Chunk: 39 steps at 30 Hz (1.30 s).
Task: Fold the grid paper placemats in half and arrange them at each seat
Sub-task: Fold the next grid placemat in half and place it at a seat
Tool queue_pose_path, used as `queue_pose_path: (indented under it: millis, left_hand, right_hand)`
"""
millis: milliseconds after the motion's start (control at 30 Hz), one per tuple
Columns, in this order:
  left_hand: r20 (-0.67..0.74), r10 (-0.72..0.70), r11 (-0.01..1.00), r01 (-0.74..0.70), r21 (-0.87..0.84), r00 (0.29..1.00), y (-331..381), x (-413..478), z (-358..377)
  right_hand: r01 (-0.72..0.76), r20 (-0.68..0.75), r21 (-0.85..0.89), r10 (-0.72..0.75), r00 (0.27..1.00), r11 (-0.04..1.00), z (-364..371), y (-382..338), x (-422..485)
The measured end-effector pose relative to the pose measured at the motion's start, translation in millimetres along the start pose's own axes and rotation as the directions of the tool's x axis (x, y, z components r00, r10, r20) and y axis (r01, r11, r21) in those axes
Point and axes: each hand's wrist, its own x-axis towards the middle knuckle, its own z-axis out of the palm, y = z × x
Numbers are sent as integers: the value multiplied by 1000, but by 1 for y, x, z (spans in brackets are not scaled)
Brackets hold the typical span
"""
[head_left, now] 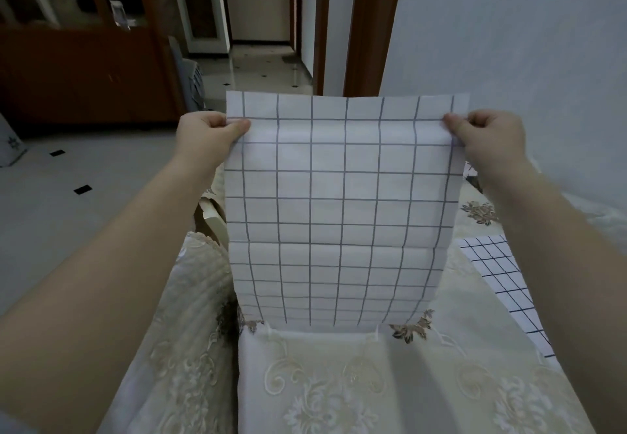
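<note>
A white grid paper placemat (342, 203) with grey lines hangs upright in front of me over the table. My left hand (207, 137) pinches its upper left edge, and my right hand (485, 135) pinches its upper right edge. A horizontal crease crosses the sheet about two thirds of the way down. Its lower edge reaches down behind the chair back. A second grid placemat (505, 284) with darker lines lies flat on the table at the right, partly hidden by my right forearm.
The table wears a cream floral tablecloth (475, 325). A chair back in an embroidered cream cover (315, 382) stands right below me. A further covered chair (190, 298) is at the left. Tiled floor, a wooden cabinet (84, 74) and a hallway lie beyond; a wall is at the right.
</note>
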Motion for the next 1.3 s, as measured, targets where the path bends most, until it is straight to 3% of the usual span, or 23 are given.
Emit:
queue_pose_path:
  millis: [333,467,867,1300]
  left_hand:
    - [18,-222,969,218,118,975,-88,56,51]
    - [19,-300,951,297,86,954,-127,70,70]
    - [50,-531,844,522,120,846,-252,88,120]
    - [6,-548,800,522,298,837,-318,91,138]
  right_hand:
    - [-225,70,-188,241,968,956,36,86,39]
    - [-359,63,-188,376,925,914,46,132,52]
    - [-557,79,-254,591,803,791,87,273,51]
    - [-449,78,-515,562,823,730,109,345,44]
